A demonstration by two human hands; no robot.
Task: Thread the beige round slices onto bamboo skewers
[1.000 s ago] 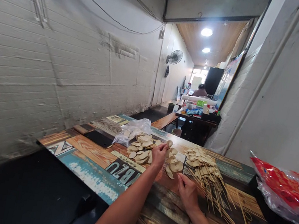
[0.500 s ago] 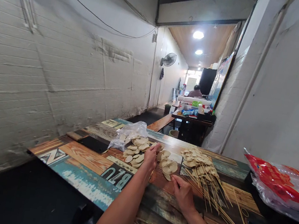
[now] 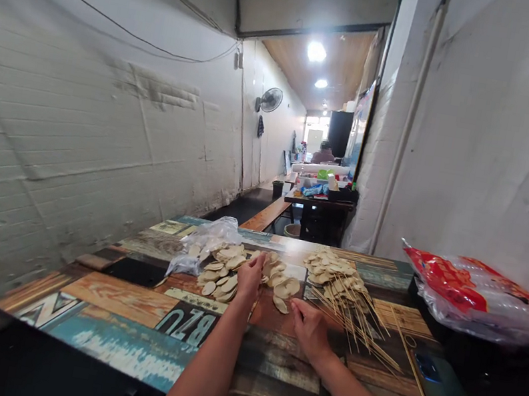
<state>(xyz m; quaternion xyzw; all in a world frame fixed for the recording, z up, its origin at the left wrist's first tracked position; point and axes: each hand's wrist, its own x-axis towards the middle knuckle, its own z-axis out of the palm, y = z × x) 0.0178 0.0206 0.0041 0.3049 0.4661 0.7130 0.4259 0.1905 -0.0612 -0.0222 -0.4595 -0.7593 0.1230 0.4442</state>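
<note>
My left hand (image 3: 250, 278) is closed in a pinch at the far side of several thin, pale beige round slices (image 3: 286, 287); what its fingertips hold is hidden. My right hand (image 3: 310, 327) is pinched too, its fingertips by the nearest of these slices; anything between them is too small to make out. Left of my left hand lies a heap of loose slices (image 3: 221, 279), partly in front of a clear plastic bag (image 3: 212, 233). To the right, a pile of slices (image 3: 333, 270) is threaded on thin bamboo skewers (image 3: 365, 326), whose bare ends point toward me.
The patterned wooden table (image 3: 125, 300) carries a black flat object (image 3: 135, 271) at left. At right are a red and clear plastic package (image 3: 482, 288) and a phone (image 3: 426, 367). Farther back stand a bench (image 3: 269, 214) and a cluttered table (image 3: 319, 202), with a person (image 3: 323, 156) beyond.
The camera view has turned slightly right, so everything sits farther left. Both hands remain around the middle slices, still pinched, with little visible movement against the table.
</note>
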